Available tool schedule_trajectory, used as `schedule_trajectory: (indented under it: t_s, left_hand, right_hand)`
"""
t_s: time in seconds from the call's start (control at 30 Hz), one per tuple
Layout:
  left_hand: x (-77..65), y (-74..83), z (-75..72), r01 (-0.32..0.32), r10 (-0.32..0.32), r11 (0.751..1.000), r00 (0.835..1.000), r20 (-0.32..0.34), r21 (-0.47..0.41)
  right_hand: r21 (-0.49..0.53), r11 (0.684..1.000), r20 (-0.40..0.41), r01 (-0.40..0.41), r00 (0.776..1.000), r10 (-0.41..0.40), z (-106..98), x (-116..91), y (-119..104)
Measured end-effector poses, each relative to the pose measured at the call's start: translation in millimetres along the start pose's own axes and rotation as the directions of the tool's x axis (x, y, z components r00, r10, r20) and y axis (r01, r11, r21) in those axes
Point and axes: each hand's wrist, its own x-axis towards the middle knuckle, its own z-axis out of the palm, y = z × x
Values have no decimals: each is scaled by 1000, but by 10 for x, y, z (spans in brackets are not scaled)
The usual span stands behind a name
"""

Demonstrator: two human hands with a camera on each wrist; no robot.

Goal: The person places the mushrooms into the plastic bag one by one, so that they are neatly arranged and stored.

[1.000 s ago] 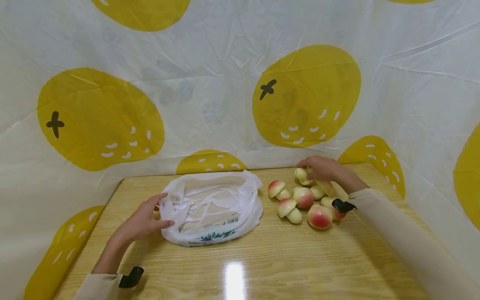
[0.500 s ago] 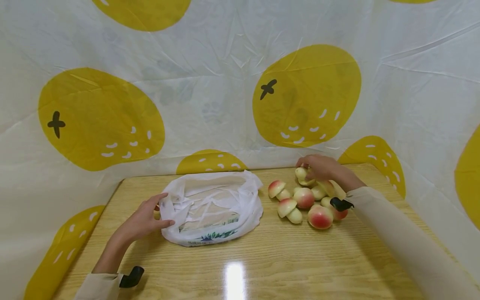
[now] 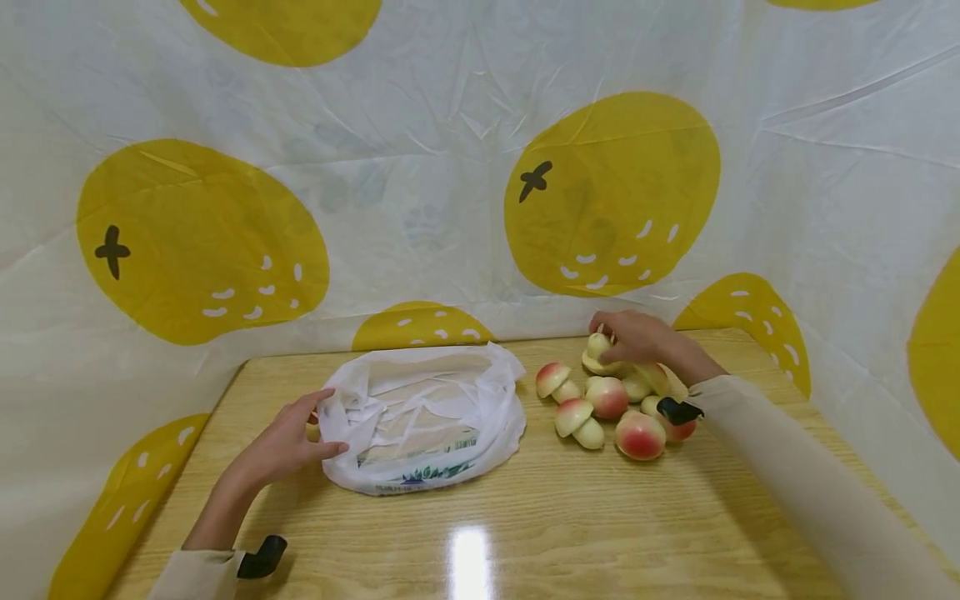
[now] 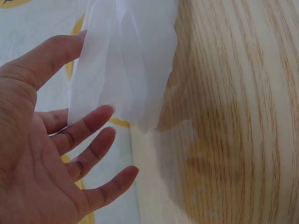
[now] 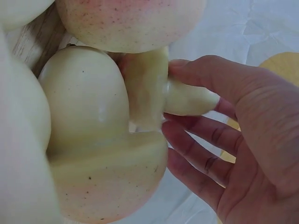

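At the left end of a white plastic bag (image 3: 420, 475), my left hand (image 3: 288, 437) touches the rim with spread fingers. In the left wrist view, the tips of the thumb and index finger pass behind the bag's thin film (image 4: 126, 60), while the other fingers stay in front. My right hand (image 3: 637, 337) pinches the pale stem of a toy mushroom (image 3: 597, 357) at the back of a cluster. Its stem points up and its cap faces down. In the right wrist view, thumb and fingers close around that stem (image 5: 189, 99), right beside other mushrooms (image 5: 86, 95).
Several red-and-cream toy mushrooms (image 3: 641, 434) lie close together on the right of the wooden table (image 3: 585, 525). One mushroom (image 3: 553, 379) lies nearest the bag's right side. A white sheet (image 3: 420, 208) with yellow fruit prints hangs right behind the table's back edge.
The mushroom in my right hand has tilted more upright and shifted slightly left, with the fingers around its stem. My left hand and the bag have stayed in place.
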Motion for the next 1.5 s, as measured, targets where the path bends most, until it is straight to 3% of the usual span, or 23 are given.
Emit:
schedule_trajectory:
  t_s: [0.1, 0.33, 0.8, 0.93, 1.5]
  left_hand:
    - [-2, -1, 2, 3, -3, 1000, 1000, -1, 6]
    - [-3, -6, 2, -5, 5, 1000, 1000, -3, 5]
    - [-14, -3, -7, -9, 9, 1000, 1000, 2, 10]
    - [-13, 2, -5, -3, 3, 1000, 1000, 8, 10]
    - [-24, 14, -3, -1, 1, 1000, 1000, 14, 11]
  right_hand:
    - [0, 1000, -7, 24, 1000, -24, 19, 3, 6]
    - [25, 999, -16, -22, 1000, 22, 21, -1, 13]
    - [-2, 1000, -12, -26, 1000, 26, -63, -49, -47]
    - [38, 999, 1, -24, 1000, 24, -75, -70, -65]
    - [187, 971, -105, 150, 986, -132, -73, -140, -15]
